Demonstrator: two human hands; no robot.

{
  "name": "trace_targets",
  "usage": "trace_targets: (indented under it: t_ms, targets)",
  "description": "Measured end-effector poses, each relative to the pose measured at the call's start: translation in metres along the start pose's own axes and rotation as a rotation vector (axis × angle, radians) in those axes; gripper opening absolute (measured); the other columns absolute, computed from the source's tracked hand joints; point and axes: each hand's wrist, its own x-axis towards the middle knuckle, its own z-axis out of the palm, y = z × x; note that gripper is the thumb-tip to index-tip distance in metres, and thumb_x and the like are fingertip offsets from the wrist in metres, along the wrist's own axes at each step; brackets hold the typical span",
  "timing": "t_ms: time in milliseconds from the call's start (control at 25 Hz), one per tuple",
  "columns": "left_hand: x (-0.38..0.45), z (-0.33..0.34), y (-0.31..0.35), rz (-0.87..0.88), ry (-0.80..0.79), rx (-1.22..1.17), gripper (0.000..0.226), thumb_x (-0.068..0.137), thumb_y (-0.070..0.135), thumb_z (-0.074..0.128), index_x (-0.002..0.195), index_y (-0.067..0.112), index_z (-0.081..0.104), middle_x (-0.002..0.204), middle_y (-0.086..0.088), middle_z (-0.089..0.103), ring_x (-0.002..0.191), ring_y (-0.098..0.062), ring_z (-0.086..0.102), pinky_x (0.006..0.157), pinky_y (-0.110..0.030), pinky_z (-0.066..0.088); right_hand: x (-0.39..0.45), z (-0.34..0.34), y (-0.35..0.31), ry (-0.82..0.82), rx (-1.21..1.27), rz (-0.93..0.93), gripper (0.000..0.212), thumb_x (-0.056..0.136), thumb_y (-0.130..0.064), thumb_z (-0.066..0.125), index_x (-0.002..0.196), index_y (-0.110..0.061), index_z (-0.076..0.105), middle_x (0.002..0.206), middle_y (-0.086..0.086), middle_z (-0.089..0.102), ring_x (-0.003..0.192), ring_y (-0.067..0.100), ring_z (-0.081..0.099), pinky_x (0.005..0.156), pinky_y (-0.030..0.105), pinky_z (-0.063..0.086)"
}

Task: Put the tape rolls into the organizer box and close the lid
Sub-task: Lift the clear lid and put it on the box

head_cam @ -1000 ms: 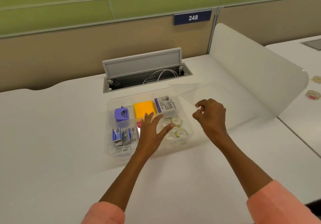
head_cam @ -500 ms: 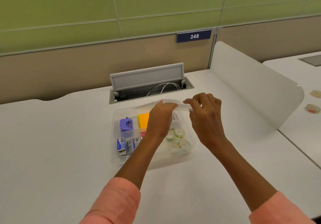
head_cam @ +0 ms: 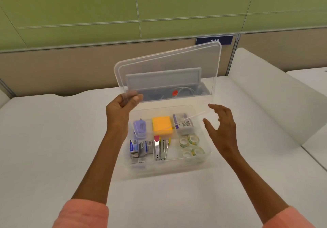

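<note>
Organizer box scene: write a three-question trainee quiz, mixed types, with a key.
1. True or false: the clear lid is shut on the organizer box.
2. Which hand grips the lid? A) left hand B) right hand
3. Fill in: the tape rolls lie in the box's near-____ compartment.

Key: 1 false, it is held tilted above the box. 2 A; the right hand is open near its other corner. 3 right.

An office workstation: white tabletop [head_cam: 44, 139] with pop-up cable hatch [head_cam: 163, 79], curved white divider [head_cam: 276, 95], green and beige partition panels [head_cam: 88, 6], blue numbered desk sign [head_cam: 226, 40], stationery in clear organizer box [head_cam: 168, 169].
</note>
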Motion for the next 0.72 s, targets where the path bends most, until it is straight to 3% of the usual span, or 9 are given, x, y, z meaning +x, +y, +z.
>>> trace_targets:
  t_ms: [200, 280, 360, 440, 560, 640, 720]
  targets:
    - [-0.007, -0.025, -0.016, -0.289, -0.014, -0.196, 0.013, 0.086, 0.011, 0.058, 0.098, 0.015, 0.062, 0.103, -0.010, 0.068, 0.086, -0.019, 0.071, 0.081, -0.025, 0.055, 0.004, -0.003, 0.004, 0.206, 0.095, 0.236, 0.038, 0.085, -0.023, 0.061, 0.119, -0.016, 0.046, 0.121, 0.008, 0.054, 0.101, 0.020, 0.054, 0.086, 0.039, 0.050]
    - [-0.006, -0.029, -0.022, -0.385, -0.021, -0.265, 0.013, 0.088, 0.012, 0.056, 0.100, 0.012, 0.062, 0.101, -0.009, 0.069, 0.084, -0.018, 0.072, 0.079, -0.025, 0.056, 0.005, -0.005, 0.011, 0.104, 0.144, 0.325, 0.032, 0.089, -0.031, 0.054, 0.116, -0.015, 0.053, 0.107, 0.007, 0.064, 0.095, 0.023, 0.059, 0.084, 0.040, 0.051]
    - [-0.004, -0.032, -0.029, -0.441, -0.023, -0.280, 0.013, 0.088, 0.012, 0.055, 0.100, 0.012, 0.060, 0.101, -0.008, 0.069, 0.083, -0.018, 0.072, 0.076, -0.025, 0.056, 0.003, -0.005, 0.017, -0.024, 0.295, 0.415, 0.027, 0.091, -0.028, 0.051, 0.113, -0.014, 0.059, 0.084, 0.005, 0.068, 0.079, 0.021, 0.063, 0.074, 0.036, 0.053]
    - [-0.003, -0.031, -0.038, -0.459, 0.022, -0.241, 0.008, 0.088, 0.013, 0.057, 0.095, 0.014, 0.060, 0.100, -0.007, 0.067, 0.087, -0.022, 0.070, 0.082, -0.030, 0.055, 0.000, -0.003, 0.024, -0.072, 0.297, 0.457, 0.027, 0.091, -0.022, 0.052, 0.114, -0.012, 0.060, 0.076, 0.004, 0.066, 0.069, 0.017, 0.060, 0.066, 0.031, 0.052]
    - [-0.006, -0.031, -0.050, -0.446, 0.111, -0.158, 0.006, 0.087, 0.013, 0.059, 0.092, 0.013, 0.062, 0.096, -0.007, 0.064, 0.100, -0.028, 0.061, 0.094, -0.039, 0.049, -0.007, 0.004, 0.035, -0.096, 0.186, 0.509, 0.030, 0.090, -0.017, 0.052, 0.118, -0.010, 0.059, 0.086, 0.009, 0.065, 0.075, 0.021, 0.058, 0.081, 0.039, 0.053]
    - [-0.006, -0.034, -0.060, -0.390, 0.051, -0.003, 0.023, 0.090, 0.010, 0.054, 0.112, 0.010, 0.059, 0.100, -0.005, 0.062, 0.102, -0.027, 0.057, 0.093, -0.037, 0.045, -0.013, 0.006, 0.044, -0.095, 0.127, 0.547, 0.032, 0.088, -0.018, 0.055, 0.120, -0.013, 0.059, 0.097, 0.013, 0.065, 0.084, 0.023, 0.058, 0.086, 0.036, 0.048]
    - [-0.005, -0.037, -0.068, -0.350, -0.013, 0.189, 0.037, 0.090, 0.006, 0.052, 0.127, 0.008, 0.050, 0.099, -0.007, 0.059, 0.099, -0.024, 0.055, 0.091, -0.034, 0.042, -0.016, 0.007, 0.049, -0.097, 0.106, 0.555, 0.033, 0.087, -0.022, 0.058, 0.120, -0.016, 0.059, 0.101, 0.012, 0.064, 0.087, 0.022, 0.056, 0.081, 0.028, 0.039]
